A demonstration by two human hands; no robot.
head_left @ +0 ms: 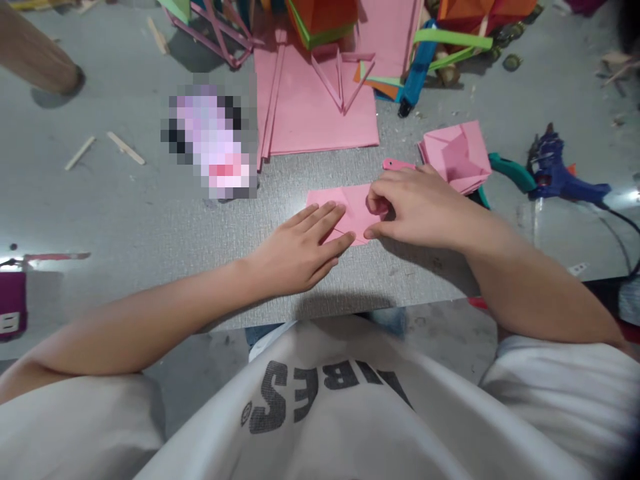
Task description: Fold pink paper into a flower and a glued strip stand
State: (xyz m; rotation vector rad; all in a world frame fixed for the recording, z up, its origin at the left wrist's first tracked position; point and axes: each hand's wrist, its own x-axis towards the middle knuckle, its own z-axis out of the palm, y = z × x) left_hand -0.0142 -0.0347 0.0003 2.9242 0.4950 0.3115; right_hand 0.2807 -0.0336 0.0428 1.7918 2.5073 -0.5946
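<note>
A folded piece of pink paper (353, 200) lies on the grey table (200, 233) near its front edge. My left hand (310, 247) rests flat on the paper's left part, fingers stretched out over it. At the paper's right end is my right hand (410, 207), its fingers curled and its thumb apart from them, the thumb tip at the lower right edge. Whether the curled fingers pinch the paper is hard to see. Just beyond my right hand stands a folded pink paper box (457, 157), with a pink-handled tool (397, 164) beside it.
Pink sheets (320, 127) with folded strips lie at the back, near a blue cutter (419, 70). A blue glue gun (565, 173) with a cord is at the right. Wooden sticks (125, 148) and a pixelated object (213, 140) lie left; a forearm (37, 50) reaches in at upper left.
</note>
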